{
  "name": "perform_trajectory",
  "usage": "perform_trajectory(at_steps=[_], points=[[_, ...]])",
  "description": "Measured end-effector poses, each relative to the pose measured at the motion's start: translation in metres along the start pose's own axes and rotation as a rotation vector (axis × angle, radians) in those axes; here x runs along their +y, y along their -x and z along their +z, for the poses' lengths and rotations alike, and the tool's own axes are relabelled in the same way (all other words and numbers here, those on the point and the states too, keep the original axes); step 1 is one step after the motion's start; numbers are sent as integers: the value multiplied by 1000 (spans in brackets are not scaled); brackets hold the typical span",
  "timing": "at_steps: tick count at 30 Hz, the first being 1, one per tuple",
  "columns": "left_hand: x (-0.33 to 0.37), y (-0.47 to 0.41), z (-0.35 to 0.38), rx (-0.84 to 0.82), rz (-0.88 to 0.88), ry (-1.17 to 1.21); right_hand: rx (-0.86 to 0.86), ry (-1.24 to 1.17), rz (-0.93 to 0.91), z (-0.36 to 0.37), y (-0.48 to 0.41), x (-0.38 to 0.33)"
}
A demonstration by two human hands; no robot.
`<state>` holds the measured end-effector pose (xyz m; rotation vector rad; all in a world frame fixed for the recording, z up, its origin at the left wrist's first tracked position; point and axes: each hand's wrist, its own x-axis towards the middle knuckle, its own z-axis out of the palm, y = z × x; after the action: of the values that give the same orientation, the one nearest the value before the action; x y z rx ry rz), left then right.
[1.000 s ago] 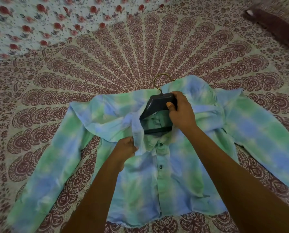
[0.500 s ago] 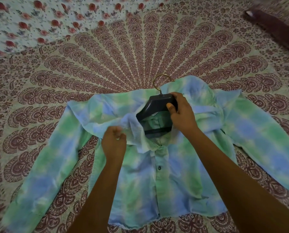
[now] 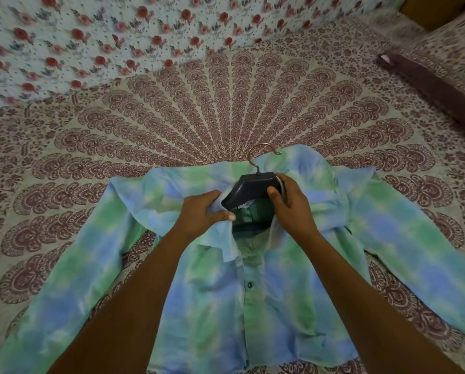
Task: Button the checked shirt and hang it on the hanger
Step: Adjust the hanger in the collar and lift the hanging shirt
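Working over a soft cotton shirt (image 3: 217, 306) in washed green and blue checks, lying front-up on a bed under a cream bedspread (image 3: 226, 103) printed with maroon peacock-feather fans, sleeves spreading out to both sides.

Gripping the left side of the shirt's pale collar (image 3: 227, 247) with the left hand (image 3: 201, 214), fingers curling into the cloth and thumb pressing across the fold, just beside the hanger's left shoulder.

Clasping a dark, broad-shouldered plastic hanger (image 3: 250, 186) with the right hand (image 3: 293, 209), thumb lying on its front face, fingers wrapping round its right end together with the collar edge there.

Sitting inside the neck opening, that hanger, lower bar crossing the gap and arms disappearing beneath the cloth. Pointing away past the shirt's top edge onto the bedspread, a brass-coloured wire hook (image 3: 261, 155).

Showing a small white label (image 3: 246, 204) just under the hanger's body and, below the collar, a closed placket with one dark round button (image 3: 250, 285) on the chest; other buttons too blurred to tell.

Lying beyond the bedspread at the far left, a pale cloth (image 3: 90, 36) dotted with red roses. Running along the far right, a dark maroon band (image 3: 428, 85).
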<state>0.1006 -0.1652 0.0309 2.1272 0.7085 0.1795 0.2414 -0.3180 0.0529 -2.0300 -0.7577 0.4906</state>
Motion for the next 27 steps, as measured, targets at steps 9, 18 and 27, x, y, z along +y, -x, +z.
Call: perform_trajectory(at_steps=[9, 18, 27], points=[[95, 51, -99, 268, 230, -118, 221, 128, -272, -63, 27, -81], [251, 103, -213, 423, 300, -58, 374, 259, -533, -187, 80, -227], [391, 169, -261, 479, 455, -104, 552, 376, -497, -288, 136, -329]])
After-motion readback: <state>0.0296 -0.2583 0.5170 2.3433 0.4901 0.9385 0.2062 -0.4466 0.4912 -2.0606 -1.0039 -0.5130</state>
